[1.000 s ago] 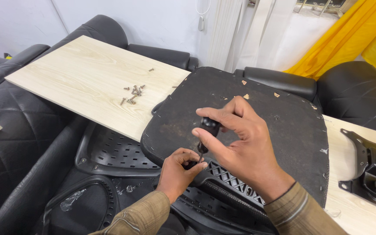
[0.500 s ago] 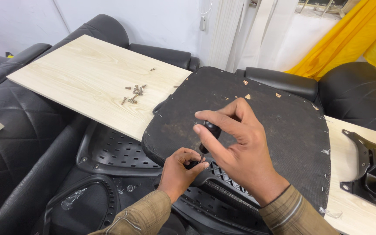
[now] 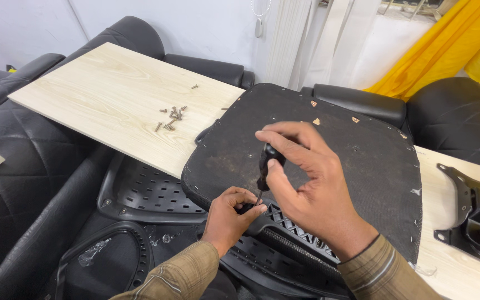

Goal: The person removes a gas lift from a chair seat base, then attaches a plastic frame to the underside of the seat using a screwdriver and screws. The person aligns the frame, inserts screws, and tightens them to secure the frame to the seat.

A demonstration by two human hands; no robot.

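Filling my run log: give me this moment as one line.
right hand: grips black-handled screwdriver | left hand: steadies tip at black plastic chair frame | small metal screws: on pale wooden board

Black-handled screwdriver [image 3: 264,166] standing nearly upright at the seat base's [image 3: 334,166] front edge.
Its tip meets black plastic framework [image 3: 284,222] below the dark, fabric-covered underside.

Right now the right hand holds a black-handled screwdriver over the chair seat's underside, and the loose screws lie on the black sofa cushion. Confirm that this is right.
Not quite. The right hand does hold the black-handled screwdriver over the chair seat's underside, but the loose screws lie on the light wooden board, not on the sofa cushion. The head view shows it.
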